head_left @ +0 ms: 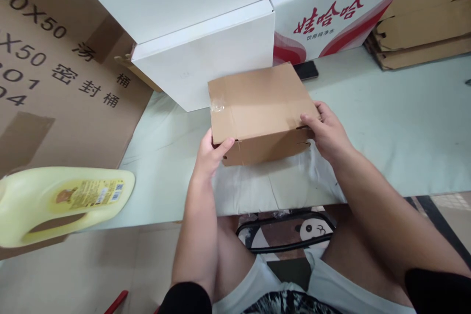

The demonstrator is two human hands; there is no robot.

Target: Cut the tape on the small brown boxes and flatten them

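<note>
A small brown cardboard box point(261, 103) is between my two hands, over the near part of the pale green table point(158, 152). My left hand point(211, 154) grips its near left corner, thumb on the top edge and the other fingers hidden behind the side. At the near right corner my right hand point(324, 125) has its thumb on the top and its fingers around the side. Clear tape shows on the box's left end. Slots and folds are visible along its near edge. The underside is hidden.
Behind stand white boxes point(221, 54) and a white and red carton point(324, 24), with a dark phone point(307, 70) before it. Flattened cardboard point(423, 34) lies at the back right. At left are a large printed carton point(91, 122) and a yellow jug point(37, 196).
</note>
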